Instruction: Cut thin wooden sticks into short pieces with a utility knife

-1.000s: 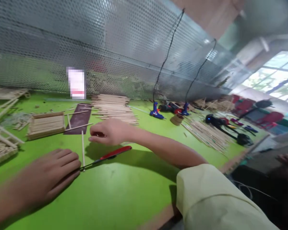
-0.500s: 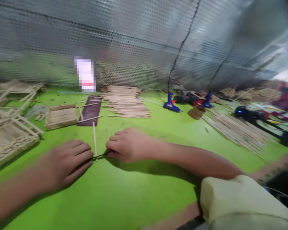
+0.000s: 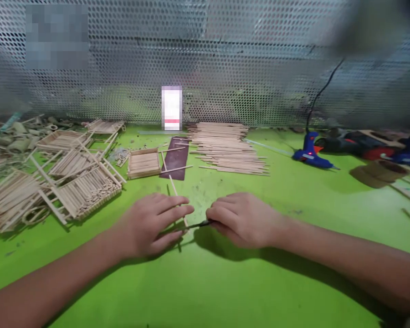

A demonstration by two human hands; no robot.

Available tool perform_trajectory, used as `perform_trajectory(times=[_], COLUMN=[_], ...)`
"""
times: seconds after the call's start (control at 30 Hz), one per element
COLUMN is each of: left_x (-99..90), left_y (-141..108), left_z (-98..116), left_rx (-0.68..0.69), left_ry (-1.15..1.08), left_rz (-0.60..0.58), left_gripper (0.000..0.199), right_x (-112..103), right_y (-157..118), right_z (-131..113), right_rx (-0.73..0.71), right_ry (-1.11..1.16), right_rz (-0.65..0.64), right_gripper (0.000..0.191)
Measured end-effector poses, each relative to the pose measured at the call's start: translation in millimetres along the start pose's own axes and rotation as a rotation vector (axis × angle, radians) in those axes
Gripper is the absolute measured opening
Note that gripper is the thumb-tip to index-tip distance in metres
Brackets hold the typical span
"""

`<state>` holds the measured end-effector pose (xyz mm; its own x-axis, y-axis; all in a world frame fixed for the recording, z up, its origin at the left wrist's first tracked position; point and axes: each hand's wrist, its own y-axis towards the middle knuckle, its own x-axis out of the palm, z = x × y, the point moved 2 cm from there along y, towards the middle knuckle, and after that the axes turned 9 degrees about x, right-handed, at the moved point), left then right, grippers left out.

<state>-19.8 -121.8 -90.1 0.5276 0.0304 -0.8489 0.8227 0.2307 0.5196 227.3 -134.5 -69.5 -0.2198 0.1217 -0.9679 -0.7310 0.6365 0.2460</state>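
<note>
On the green counter (image 3: 287,282), the left hand (image 3: 150,225) lies over a wooden stick (image 3: 173,187), seemingly pinning it, while the right hand (image 3: 242,219), just apart, pinches a dark-tipped tool (image 3: 200,224) against the stick's near end.

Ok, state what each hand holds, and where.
The right hand grips a thin black tool by its hidden end; the left hand lies over a wooden stick near its lower end, hold unclear.
</note>
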Motion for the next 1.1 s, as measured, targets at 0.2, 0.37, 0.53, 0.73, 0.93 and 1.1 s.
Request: perform_trajectory(times=[0.2,0.37,0.53,0.73,0.93,1.1], left_x=[-5.3,-8.8,-10.3,-5.3,0.8,-0.1], left_y=[2,-4,-6,-3,2,4], left_z=[-1,-4,-1,15,10,4], left_rx=[0.098,0.084,0.109,0.161,-0.322,-0.414], left_ry=[0.058,0.148,0.241,-0.011,-0.575,-0.605], left_rz=[0.092,0.126,0.154,0.281,0.205,0.171], left_gripper=[0.009,0.006,0.014,0.018,0.022,0.022], right_x=[0,-12,-1,2,-2,7], right_y=[-4,-2,8,8,3,1], right_z=[-2,7,38,37,-11,-15], right_rx=[-0.112,0.091,0.439,0.186,0.039,0.121], right_ry=[0.023,0.014,-0.164,-0.131,0.198,0.252], right_rz=[0.207,0.151,-0.109,0.174,0.169,0.157], right_gripper=[0.026,0.028,0.03,0.03,0.029,0.023])
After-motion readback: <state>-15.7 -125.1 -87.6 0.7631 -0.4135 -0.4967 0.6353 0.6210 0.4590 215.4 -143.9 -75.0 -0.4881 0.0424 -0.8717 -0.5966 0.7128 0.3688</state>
